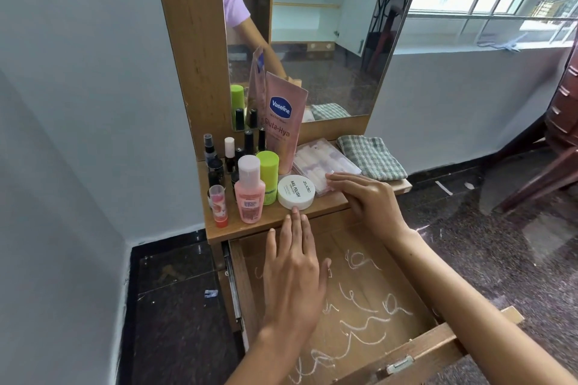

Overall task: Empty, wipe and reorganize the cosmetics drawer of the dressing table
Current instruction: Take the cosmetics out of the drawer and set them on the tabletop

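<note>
Crowding shelf edge (275, 226): round tub (296, 192), nail-tip box (327, 166).

Left hand (294, 272): flat, palm down, fingers straight and reaching forward.
Right hand (366, 200): palm down, fingers extended toward the left.

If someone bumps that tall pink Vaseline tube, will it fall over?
Probably, yes. The Vaseline tube stands tall on its narrow cap end and leans against the mirror, so a nudge could tip it. It looks like soft plastic, so it would likely flop rather than break, perhaps knocking the green bottle beside it.
</note>
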`<state>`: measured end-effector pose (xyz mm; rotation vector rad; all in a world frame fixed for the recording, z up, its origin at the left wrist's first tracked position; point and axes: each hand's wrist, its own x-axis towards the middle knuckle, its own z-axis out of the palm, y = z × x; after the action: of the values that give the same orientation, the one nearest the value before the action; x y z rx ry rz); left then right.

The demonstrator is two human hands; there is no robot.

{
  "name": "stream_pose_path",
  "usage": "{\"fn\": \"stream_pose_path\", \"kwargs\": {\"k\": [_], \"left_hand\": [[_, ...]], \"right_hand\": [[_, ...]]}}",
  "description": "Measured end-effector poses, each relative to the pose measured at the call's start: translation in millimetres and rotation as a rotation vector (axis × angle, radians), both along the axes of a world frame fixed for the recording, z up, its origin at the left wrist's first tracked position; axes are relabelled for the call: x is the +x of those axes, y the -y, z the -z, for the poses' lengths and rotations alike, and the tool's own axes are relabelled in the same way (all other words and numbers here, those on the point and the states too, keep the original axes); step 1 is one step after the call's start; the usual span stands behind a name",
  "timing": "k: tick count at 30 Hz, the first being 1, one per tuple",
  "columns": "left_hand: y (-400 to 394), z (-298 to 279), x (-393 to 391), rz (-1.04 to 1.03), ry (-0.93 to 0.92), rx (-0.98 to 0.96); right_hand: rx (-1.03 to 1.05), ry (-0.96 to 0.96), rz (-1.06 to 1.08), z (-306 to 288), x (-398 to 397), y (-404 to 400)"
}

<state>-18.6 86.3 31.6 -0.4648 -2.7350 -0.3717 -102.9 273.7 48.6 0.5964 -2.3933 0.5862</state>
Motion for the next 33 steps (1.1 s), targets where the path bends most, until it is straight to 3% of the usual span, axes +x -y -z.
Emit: {"fn": "stream_pose_path", "kwargs": {"k": [6, 10, 14, 19, 24, 29, 33], "left_hand": [[-15, -14, -3, 0.161, -0.122, 0.048], [-41, -35, -34, 0.127, -0.064, -0.16], [-60, -30, -57, 0.071, -0.037, -0.351], [-63, -26, -57, 0.054, -0.049, -0.346], [-61, -25, -54, 0.07, -0.076, -0.379], [-60, -27, -54, 0.098, -0.099, -0.409], [-56, -31, -61, 0.108, -0.095, -0.438]], "right_hand": [[0.062, -0.027, 0.067, 3, 1, -6], [0.107, 0.141, 0.349, 0, -8, -30], [0.198, 0.317, 0.452, 9, -8, -47], [0.217, 0.123, 0.558, 7, 2, -43], [0.095, 0.275, 0.492, 6, -3, -48], [0.19, 0.368, 0.467, 5, -3, -51], [0.143, 0.373, 0.48, 4, -4, -50]]}}
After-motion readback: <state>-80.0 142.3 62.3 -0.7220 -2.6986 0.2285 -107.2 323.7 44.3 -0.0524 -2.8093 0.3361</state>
